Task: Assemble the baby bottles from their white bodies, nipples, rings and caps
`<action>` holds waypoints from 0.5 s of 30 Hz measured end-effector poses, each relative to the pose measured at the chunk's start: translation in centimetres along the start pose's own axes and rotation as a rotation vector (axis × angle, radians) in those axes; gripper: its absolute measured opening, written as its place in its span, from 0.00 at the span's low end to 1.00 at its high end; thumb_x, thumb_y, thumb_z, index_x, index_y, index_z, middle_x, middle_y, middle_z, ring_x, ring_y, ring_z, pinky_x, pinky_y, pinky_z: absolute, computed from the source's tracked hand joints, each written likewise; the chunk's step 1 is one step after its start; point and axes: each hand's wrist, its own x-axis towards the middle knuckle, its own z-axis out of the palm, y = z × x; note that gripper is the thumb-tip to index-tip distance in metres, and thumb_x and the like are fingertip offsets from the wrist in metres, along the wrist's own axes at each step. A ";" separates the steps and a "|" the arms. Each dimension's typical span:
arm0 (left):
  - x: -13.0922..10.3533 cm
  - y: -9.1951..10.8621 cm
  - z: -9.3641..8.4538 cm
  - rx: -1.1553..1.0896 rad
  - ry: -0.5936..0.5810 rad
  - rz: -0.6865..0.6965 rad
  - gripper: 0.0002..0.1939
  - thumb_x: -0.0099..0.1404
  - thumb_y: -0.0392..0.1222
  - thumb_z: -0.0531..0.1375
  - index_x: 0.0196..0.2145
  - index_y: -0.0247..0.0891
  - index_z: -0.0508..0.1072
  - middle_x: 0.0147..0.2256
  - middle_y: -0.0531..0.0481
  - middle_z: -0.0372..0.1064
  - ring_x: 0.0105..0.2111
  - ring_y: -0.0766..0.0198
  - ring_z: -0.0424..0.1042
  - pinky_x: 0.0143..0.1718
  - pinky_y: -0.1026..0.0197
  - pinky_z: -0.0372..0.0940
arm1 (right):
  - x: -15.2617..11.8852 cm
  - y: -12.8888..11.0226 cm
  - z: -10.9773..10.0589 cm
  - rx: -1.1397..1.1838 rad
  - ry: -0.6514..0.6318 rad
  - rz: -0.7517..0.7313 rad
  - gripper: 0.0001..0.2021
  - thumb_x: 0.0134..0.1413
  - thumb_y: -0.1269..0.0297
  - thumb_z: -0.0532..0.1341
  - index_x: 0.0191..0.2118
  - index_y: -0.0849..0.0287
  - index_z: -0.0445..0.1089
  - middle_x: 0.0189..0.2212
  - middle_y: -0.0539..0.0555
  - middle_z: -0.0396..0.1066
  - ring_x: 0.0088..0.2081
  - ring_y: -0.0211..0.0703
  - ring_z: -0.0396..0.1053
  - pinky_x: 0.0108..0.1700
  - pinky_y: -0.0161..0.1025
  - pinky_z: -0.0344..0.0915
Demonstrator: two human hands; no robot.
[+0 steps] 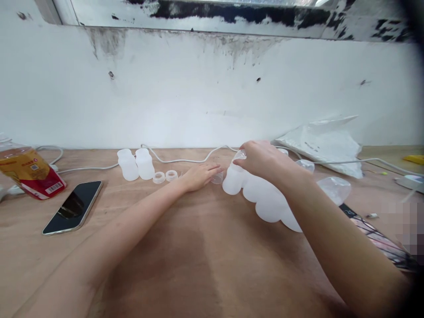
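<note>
My right hand [261, 158] is closed at the top of the nearest white frosted bottle [232, 180], its thumb and fingers around a clear dome-shaped cap [240, 154]. More such bottles [270, 205] stand in a row toward the lower right, partly behind my right forearm. My left hand [202, 176] lies low on the table with its fingers stretched out. Its fingertips are beside a small clear cap [217, 178], and I cannot tell if they touch it. Left of that hand are two clear rings [159, 178] and two white bottles [128, 165].
A phone [73, 206] and a tilted drink bottle [31, 172] are at the left. A white cable [185, 160] runs along the wall. At the right lie a plastic bag [326, 143], another clear dome [334, 190] and a patterned item [380, 238].
</note>
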 end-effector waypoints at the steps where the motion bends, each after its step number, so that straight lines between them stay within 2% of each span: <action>1: -0.1 -0.1 0.0 0.001 0.001 0.004 0.24 0.63 0.31 0.49 0.57 0.36 0.52 0.57 0.44 0.53 0.55 0.62 0.55 0.54 0.60 0.53 | 0.0 -0.1 -0.1 -0.008 -0.011 0.000 0.06 0.45 0.65 0.59 0.30 0.62 0.70 0.28 0.62 0.68 0.32 0.52 0.68 0.26 0.41 0.58; 7: -0.6 -0.6 0.1 0.018 0.004 0.016 0.23 0.63 0.31 0.48 0.56 0.37 0.53 0.56 0.45 0.54 0.55 0.64 0.55 0.54 0.61 0.54 | -0.1 -0.5 -0.7 -0.069 -0.024 0.014 0.11 0.47 0.64 0.57 0.36 0.63 0.70 0.34 0.65 0.69 0.37 0.57 0.67 0.29 0.44 0.59; 10: -0.7 -0.7 0.0 0.031 0.006 0.023 0.22 0.63 0.33 0.49 0.56 0.37 0.54 0.56 0.45 0.54 0.56 0.62 0.54 0.56 0.57 0.50 | 0.0 -0.4 -0.4 -0.095 -0.040 0.002 0.13 0.47 0.63 0.57 0.38 0.63 0.69 0.36 0.64 0.69 0.39 0.56 0.67 0.30 0.43 0.59; 12: -0.5 -0.6 -0.1 0.044 0.009 0.020 0.22 0.64 0.36 0.50 0.56 0.38 0.54 0.57 0.44 0.52 0.58 0.59 0.50 0.57 0.52 0.46 | 0.2 -0.2 -0.1 -0.116 -0.034 -0.003 0.13 0.47 0.63 0.56 0.39 0.63 0.69 0.36 0.63 0.69 0.39 0.55 0.66 0.30 0.43 0.59; 15: -0.8 0.1 -0.9 0.072 0.026 -0.007 0.25 0.63 0.42 0.52 0.57 0.39 0.51 0.60 0.41 0.43 0.60 0.56 0.41 0.58 0.48 0.41 | 0.2 -0.2 -0.1 -0.140 -0.003 -0.025 0.16 0.47 0.60 0.56 0.42 0.62 0.68 0.40 0.62 0.68 0.37 0.53 0.67 0.27 0.41 0.59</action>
